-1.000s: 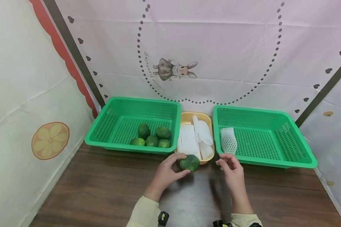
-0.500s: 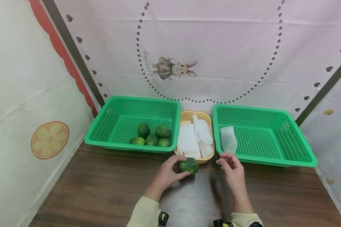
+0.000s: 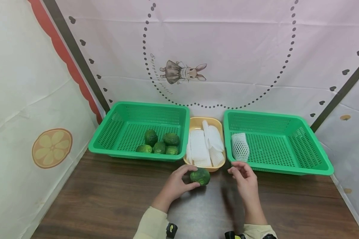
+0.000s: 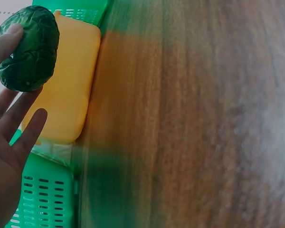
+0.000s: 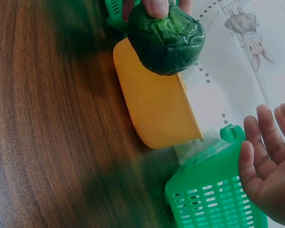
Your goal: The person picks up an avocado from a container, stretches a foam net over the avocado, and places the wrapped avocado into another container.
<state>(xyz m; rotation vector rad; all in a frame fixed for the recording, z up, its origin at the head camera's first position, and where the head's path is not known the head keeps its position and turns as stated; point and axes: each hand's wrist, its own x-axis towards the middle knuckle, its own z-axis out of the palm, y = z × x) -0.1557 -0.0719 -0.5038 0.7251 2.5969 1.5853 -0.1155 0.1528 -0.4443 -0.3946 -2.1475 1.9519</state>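
Observation:
My left hand [image 3: 177, 185] holds a dark green, wrinkled, rounded fruit [image 3: 200, 176] between thumb and fingers, in front of the yellow tub. In the left wrist view the same fruit [image 4: 31, 50] has a shiny, creased skin, with the thumb pressed on its side. Nothing is in my right hand [image 3: 246, 182]; its fingers are loosely bent, near the front left corner of the right green basket [image 3: 287, 171]. Folded white foam net sleeves [image 3: 198, 146] lie in the yellow tub [image 3: 207, 119]. Several similar green fruits [image 3: 171, 139] sit in the left green basket [image 3: 140, 106].
One white foam net [image 3: 240, 147] lies at the left end of the right basket. Both baskets and the tub stand in a row along the back of the brown wooden table [image 3: 107, 192]. A printed cloth [image 3: 242, 49] hangs behind them.
My left hand has lowered the fruit slightly toward me and turned it, so more of the tub's front shows. The right hand stays in nearly the same place.

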